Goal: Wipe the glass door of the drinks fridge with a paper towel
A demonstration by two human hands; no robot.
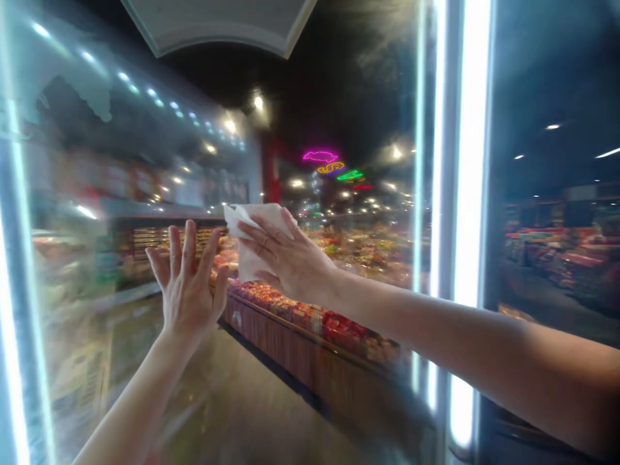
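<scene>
Well, the right hand (285, 255) lay almost flat, its fingers extended, pinning a white paper tissue (249, 248) against a glass pane (382, 97) that looked like part of a display-case door. The tissue stood mostly upright under the hand, one corner jutting out past the fingertips to the left, so the right hand was the nearer one. Just to its left, the left hand (186, 284) was open, fingers spread, palm toward the glass. A bright upright light strip (469, 161) ran to the right of both hands. Beyond the glass, below the hands, a wood-fronted counter (285, 342) carried red packets (339, 329). Neon signs (329, 165) glowed above, but no brand or writing could be read.
</scene>
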